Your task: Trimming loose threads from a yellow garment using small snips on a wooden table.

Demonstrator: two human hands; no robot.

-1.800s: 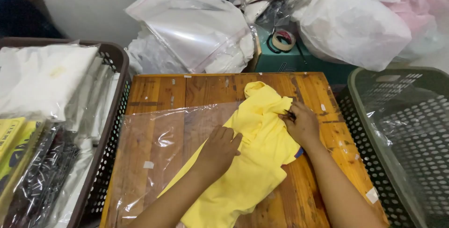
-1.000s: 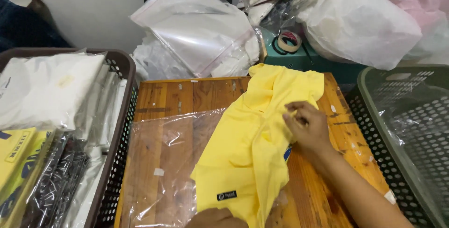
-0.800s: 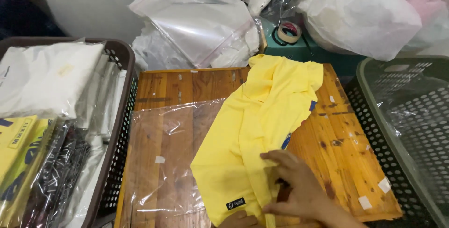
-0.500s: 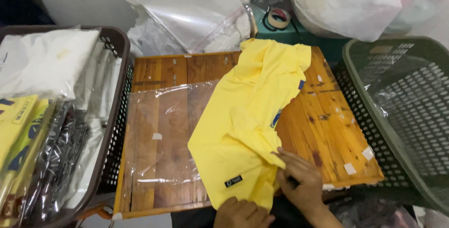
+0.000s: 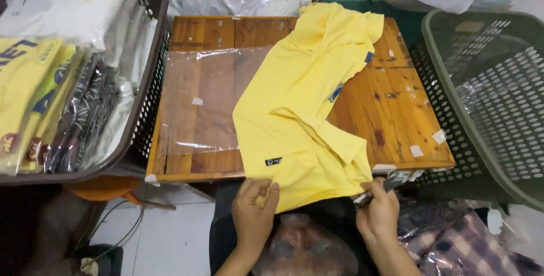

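The left hand (image 5: pixel 253 208) pinches the near hem of a yellow shirt (image 5: pixel 306 106) — the shirt lies slantwise across a wooden table (image 5: pixel 396 112), partly over a clear plastic bag (image 5: pixel 198 106). The right hand (image 5: pixel 378 208) grips the hem's other corner. The dark basket (image 5: pixel 148 83) on the left holds bagged shirts; the green basket (image 5: pixel 453 112) holds clear plastic.

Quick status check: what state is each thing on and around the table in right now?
Yellow shirt: folded lengthwise, bottom edge hanging off the near table edge.
Left hand: gripping the shirt's bottom edge.
Right hand: at the shirt's bottom corner, pinching it.
Clear plastic bag: flat on the table, partly under the shirt.
Green basket: upright, nearly empty.
Brown basket: filled with packed garments.
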